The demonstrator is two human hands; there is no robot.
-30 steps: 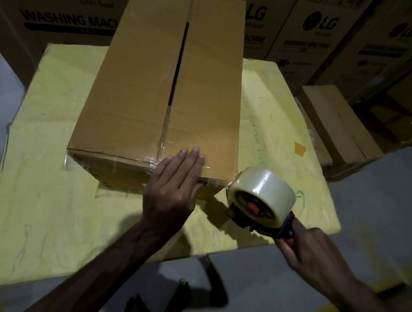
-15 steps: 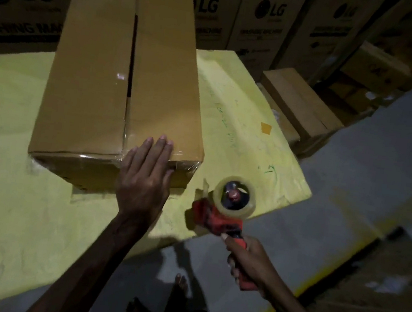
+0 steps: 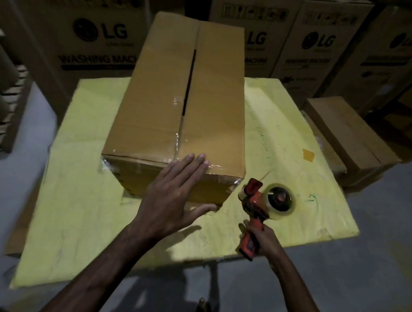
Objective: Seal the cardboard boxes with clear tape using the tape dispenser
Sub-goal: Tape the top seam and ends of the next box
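Head view: cardboard box (image 3: 154, 103) lies lengthwise on yellow-covered counter (image 3: 291, 145). Clear tape covers near edge and near part of centre seam (image 3: 190, 76); far part gapes open. Left hand (image 3: 171, 193) flat, fingers straight, pressing near top edge. Right hand (image 3: 262, 238) grips handle of tape dispenser (image 3: 258, 203), just right of box corner, apart from it. Judgement: press flaps together, land tape where old strip ends, pull straight along seam, keep tension. Versus one second ago: dispenser off corner, turned upright; left hand stays put.
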